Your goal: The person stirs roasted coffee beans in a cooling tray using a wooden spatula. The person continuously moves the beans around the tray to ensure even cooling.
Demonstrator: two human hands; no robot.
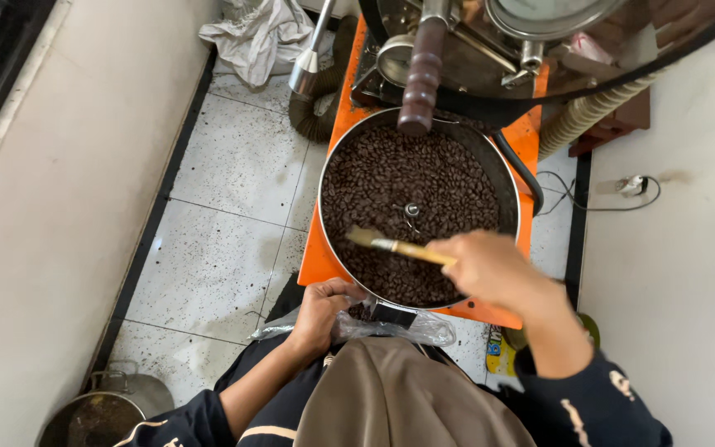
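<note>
Left hand: closed on the mouth of a clear plastic bag, held against the near rim of the tray, beside a small dark chute; bag is thin, limp and likely slippery, best pinched at its gathered edge as here. Metal pot: lower left on the floor, contents unclear. Tiled floor: pale, speckled, with a crumpled cloth at the far end. Round metal cooling tray: set in an orange machine base, filled with dark roasted coffee beans; beans are small, hard, light and loose, apt to roll and scatter, so better swept than picked. Wooden lever handle: dark, hanging over the tray's far rim. Brush: pale bristles at left, yellow wooden handle, stiff and light, lying low over the beans near the tray's centre hub; take it by the handle's far end. Right hand: closed around that handle, blurred, above the tray's near right part. Ribbed hose and cable: right of the machine.
</note>
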